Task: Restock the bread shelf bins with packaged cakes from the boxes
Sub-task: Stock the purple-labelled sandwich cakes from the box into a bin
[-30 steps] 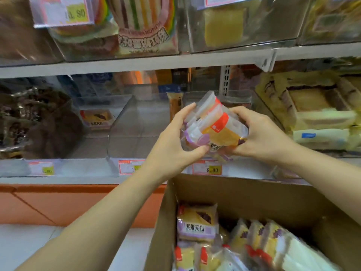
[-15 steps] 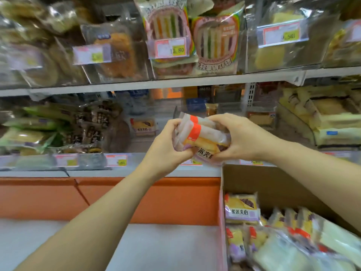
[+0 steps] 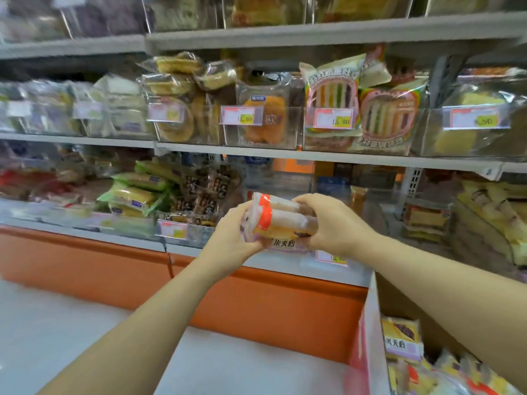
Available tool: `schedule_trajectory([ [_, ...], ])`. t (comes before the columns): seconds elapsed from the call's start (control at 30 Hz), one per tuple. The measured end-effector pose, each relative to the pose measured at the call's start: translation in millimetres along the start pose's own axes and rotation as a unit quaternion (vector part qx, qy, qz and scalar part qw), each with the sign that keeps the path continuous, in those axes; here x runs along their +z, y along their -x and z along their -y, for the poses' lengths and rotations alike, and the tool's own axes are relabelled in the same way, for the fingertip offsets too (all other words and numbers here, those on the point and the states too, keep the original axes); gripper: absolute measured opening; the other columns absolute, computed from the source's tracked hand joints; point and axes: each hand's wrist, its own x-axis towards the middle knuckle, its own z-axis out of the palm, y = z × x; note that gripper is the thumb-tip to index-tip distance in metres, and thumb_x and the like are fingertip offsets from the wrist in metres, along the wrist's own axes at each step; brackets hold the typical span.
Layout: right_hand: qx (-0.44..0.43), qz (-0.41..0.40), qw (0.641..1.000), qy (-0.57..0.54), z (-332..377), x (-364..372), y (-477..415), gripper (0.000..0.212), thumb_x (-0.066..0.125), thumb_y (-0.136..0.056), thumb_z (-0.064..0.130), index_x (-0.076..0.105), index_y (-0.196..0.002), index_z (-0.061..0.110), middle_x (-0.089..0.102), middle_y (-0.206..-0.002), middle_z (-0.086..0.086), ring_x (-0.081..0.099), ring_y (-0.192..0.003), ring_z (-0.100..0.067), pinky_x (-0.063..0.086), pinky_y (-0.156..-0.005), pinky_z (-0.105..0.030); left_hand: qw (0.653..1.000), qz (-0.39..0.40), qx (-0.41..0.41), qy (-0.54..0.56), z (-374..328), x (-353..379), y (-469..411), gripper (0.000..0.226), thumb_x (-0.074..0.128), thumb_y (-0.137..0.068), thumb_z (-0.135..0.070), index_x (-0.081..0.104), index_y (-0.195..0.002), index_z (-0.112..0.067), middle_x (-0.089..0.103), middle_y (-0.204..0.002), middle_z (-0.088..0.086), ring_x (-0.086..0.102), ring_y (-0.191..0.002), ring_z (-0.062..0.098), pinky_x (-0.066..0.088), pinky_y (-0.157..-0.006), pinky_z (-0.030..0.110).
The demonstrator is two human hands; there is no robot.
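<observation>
Holding stack of packaged cakes [image 3: 281, 220] before clear bin [image 3: 379, 212] | left hand [image 3: 236, 238], right hand [image 3: 330, 223]: fingers curled round stack ends | stack unplaced; bin near-bare; cardboard box [image 3: 399, 300] holds more packs [image 3: 402, 340].

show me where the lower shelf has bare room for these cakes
The bare bin space lies just behind the right hand, between the dark-wrapped packs and the lone cake pack. Crowded: the green packs left, the yellow cakes far right, the upper bins.
</observation>
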Motion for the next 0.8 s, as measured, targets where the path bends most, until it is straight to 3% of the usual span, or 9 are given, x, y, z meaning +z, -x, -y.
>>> schedule_trajectory([
  [0.1,0.008,-0.025,1.0,-0.002,-2,17,-29,0.069,0.08,-0.07,0.023,0.047,-0.13,0.026,0.055,-0.121,0.004,0.054,-0.11,-0.018,0.049,-0.09,-0.038,0.999,-0.014,0.009,-0.04,26,-5,-25,0.051,0.073,-0.072,-0.033,0.055,-0.119,-0.042,0.062,-0.114,-0.006,0.056,-0.112,0.016,0.049,-0.093,0.041],
  [0.2,0.023,-0.035,0.999,0.004,-21,43,-76,0.068,0.078,-0.071,0.021,0.045,-0.131,0.028,0.054,-0.122,0.005,0.055,-0.11,-0.02,0.05,-0.09,-0.041,0.998,-0.022,0.003,-0.058,60,-8,-62,0.049,0.07,-0.071,-0.03,0.057,-0.117,-0.04,0.065,-0.11,-0.011,0.06,-0.107,0.012,0.051,-0.089,0.042],
  [0.27,0.03,-0.034,0.999,0.015,-39,64,-113,0.068,0.079,-0.07,0.023,0.046,-0.13,0.029,0.055,-0.123,0.006,0.055,-0.11,-0.019,0.051,-0.089,-0.039,0.993,-0.025,-0.024,-0.117,92,-6,-91,0.058,0.066,-0.07,-0.035,0.049,-0.126,-0.039,0.064,-0.113,-0.011,0.058,-0.109,0.015,0.048,-0.095,0.045],
  [0.37,0.053,-0.013,0.998,0.029,-67,101,-164,0.069,0.078,-0.071,0.025,0.045,-0.131,0.027,0.056,-0.127,0.002,0.055,-0.111,-0.019,0.05,-0.088,-0.033,0.957,-0.003,-0.101,-0.273,140,-2,-131,0.074,0.065,-0.08,-0.044,0.028,-0.142,-0.032,0.058,-0.125,-0.002,0.039,-0.131,0.025,0.013,-0.115,0.058],
  [0.5,0.078,0.028,0.995,0.05,-96,147,-212,0.07,0.078,-0.072,0.033,0.044,-0.132,0.026,0.051,-0.132,0.001,0.052,-0.115,-0.021,0.048,-0.093,-0.035,0.918,0.025,-0.102,-0.381,185,6,-169,0.085,0.057,-0.081,-0.057,0.017,-0.148,-0.025,0.057,-0.127,0.001,0.033,-0.136,0.026,-0.01,-0.109,0.066],
  [0.6,0.093,0.034,0.995,0.013,-113,171,-232,0.071,0.082,-0.067,0.032,0.047,-0.129,0.025,0.054,-0.129,0.002,0.054,-0.113,-0.019,0.049,-0.093,-0.034,0.9,0.036,-0.071,-0.43,203,6,-190,0.077,0.053,-0.084,-0.056,0.02,-0.146,-0.027,0.057,-0.129,0.0,0.031,-0.138,0.025,-0.014,-0.108,0.067],
  [0.8,0.125,0.068,0.99,-0.013,-134,201,-259,0.07,0.078,-0.064,0.017,0.05,-0.128,0.026,0.06,-0.112,0.004,0.061,-0.097,-0.018,0.054,-0.079,-0.034,0.936,0.025,-0.059,-0.347,221,-6,-202,0.051,0.053,-0.089,-0.045,0.037,-0.137,-0.037,0.059,-0.126,-0.004,0.034,-0.133,0.019,0.01,-0.116,0.048],
])
